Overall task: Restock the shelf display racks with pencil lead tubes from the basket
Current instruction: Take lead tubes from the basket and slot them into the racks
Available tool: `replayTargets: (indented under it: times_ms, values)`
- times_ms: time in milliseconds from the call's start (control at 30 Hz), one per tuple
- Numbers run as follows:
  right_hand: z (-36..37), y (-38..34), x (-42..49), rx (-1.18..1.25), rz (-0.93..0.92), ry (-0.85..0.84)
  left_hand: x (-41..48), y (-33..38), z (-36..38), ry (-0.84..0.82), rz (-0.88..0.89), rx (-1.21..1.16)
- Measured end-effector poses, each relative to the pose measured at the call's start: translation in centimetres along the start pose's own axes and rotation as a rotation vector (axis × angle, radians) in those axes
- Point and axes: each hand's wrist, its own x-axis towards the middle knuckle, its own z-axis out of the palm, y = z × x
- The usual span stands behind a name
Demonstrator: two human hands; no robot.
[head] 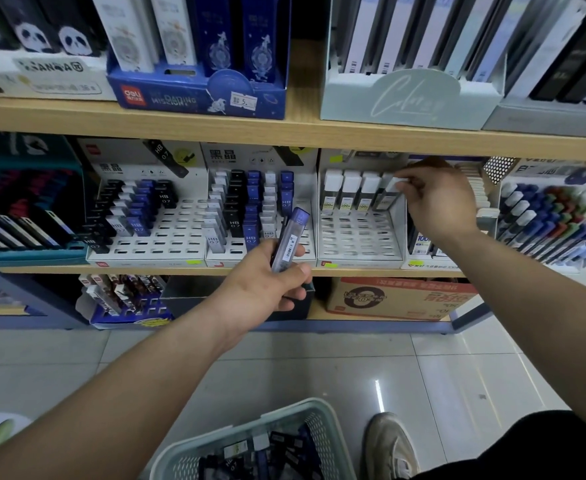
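Left hand [267,285] is gripping a slim translucent blue plastic lead tube [287,240], tilted; outstretched right hand [437,199] is pinching a white-capped tube [390,190] in a slotted white cardboard rack [357,237]. Pale-green mesh basket [322,431] is holding more.

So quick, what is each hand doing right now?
Left hand: holds a blue tube.
Right hand: pinches a white-capped tube standing in the rack.
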Motion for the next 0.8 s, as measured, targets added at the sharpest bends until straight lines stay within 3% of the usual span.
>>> replayTargets:
  times_ms: [200, 500, 800]
  values:
    - [0.1, 0.0, 0.1, -0.036, 0.003, -0.029, -0.1, 0.0, -0.1, -0.002, -0.002, 0.012]
    - [1.5, -0.4, 0.4, -0.094, -0.045, 0.070, -0.4, 0.0, -0.2, 0.008, -0.007, 0.015]
    - [1.4, -0.3, -0.2, -0.185, -0.106, 0.007, -0.9, -0.4, -1.3, 0.015, -0.010, 0.016]
